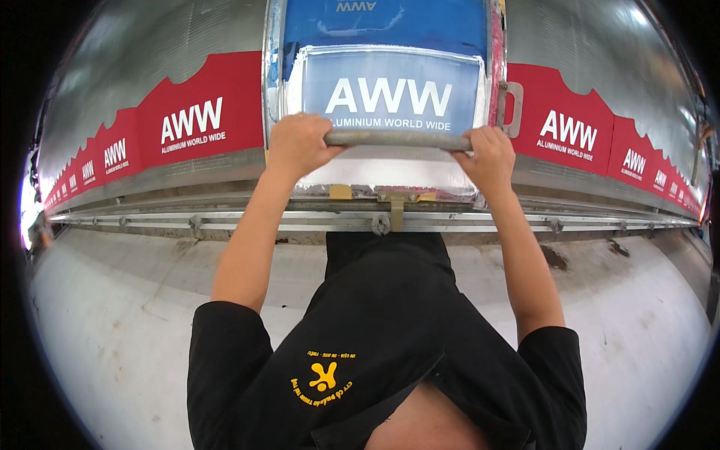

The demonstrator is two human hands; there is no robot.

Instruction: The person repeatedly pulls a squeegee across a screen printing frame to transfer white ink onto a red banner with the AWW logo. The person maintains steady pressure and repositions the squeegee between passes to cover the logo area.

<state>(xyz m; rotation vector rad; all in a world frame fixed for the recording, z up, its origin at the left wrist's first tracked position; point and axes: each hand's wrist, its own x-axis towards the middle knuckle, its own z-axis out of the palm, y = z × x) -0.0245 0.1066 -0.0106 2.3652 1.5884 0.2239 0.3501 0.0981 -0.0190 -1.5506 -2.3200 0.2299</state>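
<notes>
Both my hands grip a long grey squeegee (397, 139) lying crosswise over a screen-printing frame (273, 67). My left hand (298, 146) is closed around its left end, and my right hand (489, 156) closes on the right end. Blue mesh (442, 26) fills the far part of the frame, with a paler blue panel of white lettering (390, 94) just beyond the squeegee. White ink (397, 171) shows on the near side, and more rims the panel. The squeegee's lower edge is hidden from me.
A long metallic surface runs to both sides with red printed panels (199, 112) in a row. Along its near edge passes a metal rail (285, 223) with several round stops, and a bracket (396, 206) on the frame sits over it. A pale, stained floor (135, 300) lies below.
</notes>
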